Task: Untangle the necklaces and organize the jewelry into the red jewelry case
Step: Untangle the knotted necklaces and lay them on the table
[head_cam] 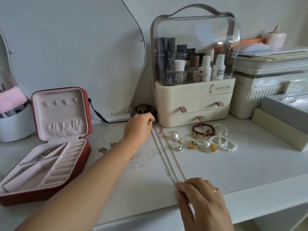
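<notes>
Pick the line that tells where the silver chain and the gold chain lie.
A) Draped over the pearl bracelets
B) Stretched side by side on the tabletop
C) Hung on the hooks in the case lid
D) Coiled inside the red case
B: the silver chain and gold chain run straight, side by side, on the tabletop, down to the right hand.

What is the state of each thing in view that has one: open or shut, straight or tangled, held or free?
Red jewelry case: open, lid upright.
Silver chain: doubled, stretched straight.
Gold chain: straight beside it, far end free.
Small necklace: bunched, lying free.
Cosmetics organizer: cover and drawers shut.
Left hand: fingers curled at the silver chain's far end.
Right hand: pinches the silver chain's near end.
</notes>
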